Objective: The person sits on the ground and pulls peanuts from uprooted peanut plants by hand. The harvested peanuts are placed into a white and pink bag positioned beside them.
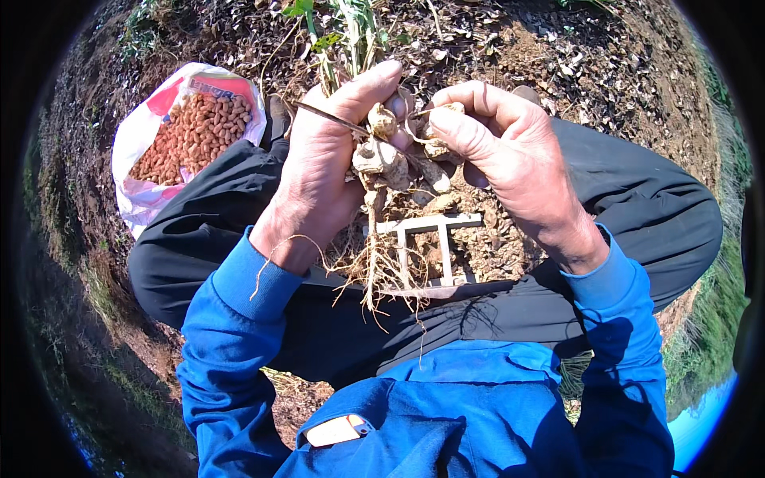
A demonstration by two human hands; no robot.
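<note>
Peanut plant (371, 158): upright above the lap, stems uppermost, roots (372, 267) dangling below the pods.
Left hand (323, 151): closed around the stem base.
Right hand (522, 163): thumb and forefinger pinching at a peanut pod (453, 108) on the cluster's right side.
Handling: probably light; shells likely brittle, roots wiry; the bundled stem base seems the firmest hold.
Hard to see: pods behind fingers, the exact pinch point; stem tops cut off above.

Looks like a peanut plant (392, 169), with pale, lumpy pods (371, 157) bunched mid-scene, tan roots (371, 263) trailing near and green stems (355, 32) pointing far.
</note>
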